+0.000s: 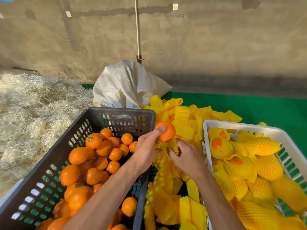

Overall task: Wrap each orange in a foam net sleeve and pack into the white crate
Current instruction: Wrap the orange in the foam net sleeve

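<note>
One orange (166,131) is in hand, held up between the two crates, over the pile of loose sleeves (181,120). The left hand (146,150) grips it, thumb pressed on its near face and fingers curled behind. The right hand (186,155) pinches a bunched foam net sleeve (174,145) just under the fruit, touching its lower end.

To do this step well, I would judge that the sleeve's mouth should be spread wide with the right fingers before the orange is pushed in, so the mesh stretches evenly and does not snag on the sticker or stem end. Then the net is drawn up until it covers most of the fruit, as on the wrapped ones lying in the white crate (240,126) at right.

The foam net is bright yellow, soft and ribbed, with an open diamond mesh that collapses flat when empty. The orange skin looks smooth and slightly glossy. The black crate (119,112) at left is rigid slotted plastic, heaped with bare oranges. Farther off lie a woven white sack (126,83) and pale wood wool (33,103), over a green tabletop (249,105).
</note>
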Available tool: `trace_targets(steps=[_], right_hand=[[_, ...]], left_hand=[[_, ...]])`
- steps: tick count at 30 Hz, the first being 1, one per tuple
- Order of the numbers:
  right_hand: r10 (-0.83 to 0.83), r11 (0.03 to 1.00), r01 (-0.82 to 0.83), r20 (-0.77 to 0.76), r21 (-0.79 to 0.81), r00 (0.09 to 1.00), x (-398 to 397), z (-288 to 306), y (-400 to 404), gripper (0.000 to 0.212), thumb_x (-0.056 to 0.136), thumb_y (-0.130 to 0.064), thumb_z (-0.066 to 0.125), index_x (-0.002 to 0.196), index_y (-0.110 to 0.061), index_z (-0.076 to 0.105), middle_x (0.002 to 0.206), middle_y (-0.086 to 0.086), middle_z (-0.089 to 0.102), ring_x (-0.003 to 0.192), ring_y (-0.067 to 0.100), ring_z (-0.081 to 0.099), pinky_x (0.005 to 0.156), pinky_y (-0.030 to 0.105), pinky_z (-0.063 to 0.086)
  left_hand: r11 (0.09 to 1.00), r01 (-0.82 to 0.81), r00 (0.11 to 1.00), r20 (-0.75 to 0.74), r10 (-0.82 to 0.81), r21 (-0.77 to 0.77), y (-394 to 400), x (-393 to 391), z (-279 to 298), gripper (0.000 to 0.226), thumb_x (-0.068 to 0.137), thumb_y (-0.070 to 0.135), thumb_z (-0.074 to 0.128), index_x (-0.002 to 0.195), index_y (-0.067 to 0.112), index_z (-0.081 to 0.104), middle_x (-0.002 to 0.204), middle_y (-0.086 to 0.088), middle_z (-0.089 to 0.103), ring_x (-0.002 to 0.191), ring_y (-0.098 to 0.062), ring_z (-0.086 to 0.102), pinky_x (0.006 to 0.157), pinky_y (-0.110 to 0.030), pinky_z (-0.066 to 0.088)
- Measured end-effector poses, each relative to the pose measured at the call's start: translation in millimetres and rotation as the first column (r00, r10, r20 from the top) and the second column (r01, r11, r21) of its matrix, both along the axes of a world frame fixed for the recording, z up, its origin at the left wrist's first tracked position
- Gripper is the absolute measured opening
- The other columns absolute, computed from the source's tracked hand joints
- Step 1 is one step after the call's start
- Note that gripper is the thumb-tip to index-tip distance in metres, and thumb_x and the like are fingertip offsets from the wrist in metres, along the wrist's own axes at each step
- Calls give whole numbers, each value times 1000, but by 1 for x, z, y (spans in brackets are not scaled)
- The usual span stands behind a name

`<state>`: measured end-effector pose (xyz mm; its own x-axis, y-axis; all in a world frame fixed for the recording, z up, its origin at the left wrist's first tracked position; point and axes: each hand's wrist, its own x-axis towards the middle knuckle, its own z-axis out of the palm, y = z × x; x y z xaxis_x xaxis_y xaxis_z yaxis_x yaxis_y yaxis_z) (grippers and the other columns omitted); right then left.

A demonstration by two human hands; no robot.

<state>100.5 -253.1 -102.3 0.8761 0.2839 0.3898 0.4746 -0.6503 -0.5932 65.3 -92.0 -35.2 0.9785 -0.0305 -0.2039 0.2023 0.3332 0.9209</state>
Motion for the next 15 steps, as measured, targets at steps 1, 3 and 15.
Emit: trace_targets(steps=[1,3,15], right_hand=[[10,999,-10,8,31,1000,0,1,-1,21,97,-45,57,100,-25,65,86,-11,62,74,12,57,64,35,50],[19,985,-13,-30,173,999,0,4,-1,24,102,-44,53,91,-24,61,77,-11,57,67,10,55,59,30,45],[-228,940,182,134,289,964,-11,19,8,29,102,-30,54,109,-7,71,96,-1,72,82,7,60,78,-1,38]], left_hand=[[1000,-1,1000,3,1,6,0,1,-1,23,82,44,74,95,29,84,117,4,77,114,-16,69,104,-44,49],[997,-42,999,18,41,65,-2,1,-1,36,79,43,83,106,20,81,117,-1,76,114,-20,68,103,-47,51],[590,-299,937,348,31,750,-4,5,-25,59,79,53,82,128,37,54,124,9,47,108,-9,55,78,-13,52]])
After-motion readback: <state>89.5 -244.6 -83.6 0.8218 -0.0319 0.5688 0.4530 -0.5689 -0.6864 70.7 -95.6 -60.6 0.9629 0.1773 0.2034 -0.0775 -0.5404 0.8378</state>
